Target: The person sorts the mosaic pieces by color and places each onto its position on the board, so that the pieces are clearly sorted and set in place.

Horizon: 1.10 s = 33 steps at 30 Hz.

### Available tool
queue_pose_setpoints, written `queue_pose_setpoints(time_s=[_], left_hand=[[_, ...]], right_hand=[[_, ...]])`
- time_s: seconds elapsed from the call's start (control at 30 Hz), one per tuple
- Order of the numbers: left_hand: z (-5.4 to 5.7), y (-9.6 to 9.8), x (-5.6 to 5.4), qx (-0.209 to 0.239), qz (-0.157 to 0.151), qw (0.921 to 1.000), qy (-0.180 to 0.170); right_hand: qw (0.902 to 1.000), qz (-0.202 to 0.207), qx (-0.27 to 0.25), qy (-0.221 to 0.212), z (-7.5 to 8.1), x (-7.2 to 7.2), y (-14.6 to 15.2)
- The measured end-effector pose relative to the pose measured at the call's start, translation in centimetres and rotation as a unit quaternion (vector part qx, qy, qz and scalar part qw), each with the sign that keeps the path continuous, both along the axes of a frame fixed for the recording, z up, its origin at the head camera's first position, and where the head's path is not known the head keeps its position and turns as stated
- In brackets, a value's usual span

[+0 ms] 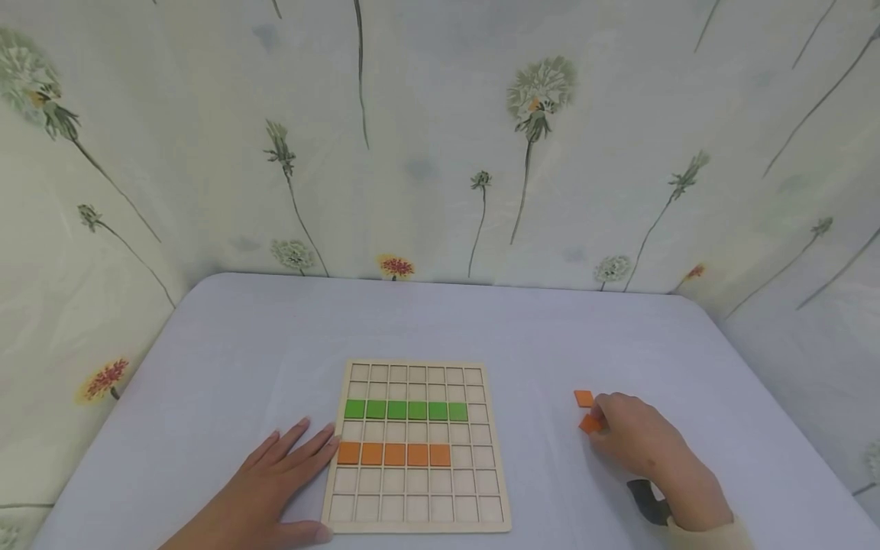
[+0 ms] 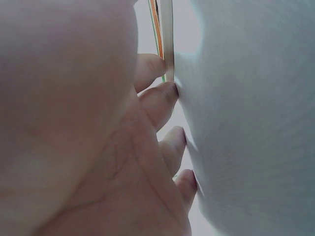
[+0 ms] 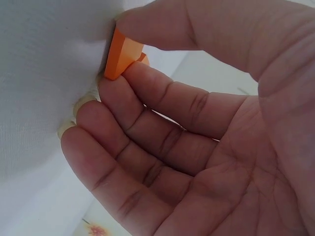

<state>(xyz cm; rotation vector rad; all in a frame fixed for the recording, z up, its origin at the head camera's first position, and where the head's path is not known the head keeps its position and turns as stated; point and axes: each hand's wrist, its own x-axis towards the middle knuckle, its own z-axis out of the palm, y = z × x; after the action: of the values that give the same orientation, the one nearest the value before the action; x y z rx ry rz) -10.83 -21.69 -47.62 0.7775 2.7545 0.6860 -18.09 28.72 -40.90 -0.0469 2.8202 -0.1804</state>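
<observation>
A pale wooden grid board (image 1: 421, 481) lies on the table, with a row of several green tiles (image 1: 416, 411) and a lower row of several orange tiles (image 1: 394, 454). My left hand (image 1: 271, 481) rests flat along the board's left side, fingers spread, its fingertips and thumb at the frame. To the right of the board, my right hand (image 1: 639, 439) pinches an orange square tile (image 1: 589, 424) between thumb and fingers. The right wrist view shows that tile (image 3: 123, 51) at the white cloth, between thumb and fingertips. Another loose orange tile (image 1: 583, 398) lies just beyond it.
White cloth covers the table (image 1: 289, 328). Behind it hangs a curtain (image 1: 426, 153) printed with dandelions. A dark strap (image 1: 648, 502) shows at my right wrist, near a cream sleeve (image 1: 711, 536).
</observation>
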Motion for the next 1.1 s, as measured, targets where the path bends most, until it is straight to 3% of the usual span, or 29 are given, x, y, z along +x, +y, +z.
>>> queue_pose_setpoints(time_s=[0.5,1.1], left_hand=[[0.02,-0.11,-0.05,0.000,-0.004,1.0000,0.009],[-0.10,0.06,-0.12,0.002,0.007,0.9999,-0.014]], right_hand=[[1.0000,-0.005,0.005,-0.003,-0.12,-0.06,-0.22],[0.9999,0.002,0.005,-0.010,-0.01,-0.10,-0.18]])
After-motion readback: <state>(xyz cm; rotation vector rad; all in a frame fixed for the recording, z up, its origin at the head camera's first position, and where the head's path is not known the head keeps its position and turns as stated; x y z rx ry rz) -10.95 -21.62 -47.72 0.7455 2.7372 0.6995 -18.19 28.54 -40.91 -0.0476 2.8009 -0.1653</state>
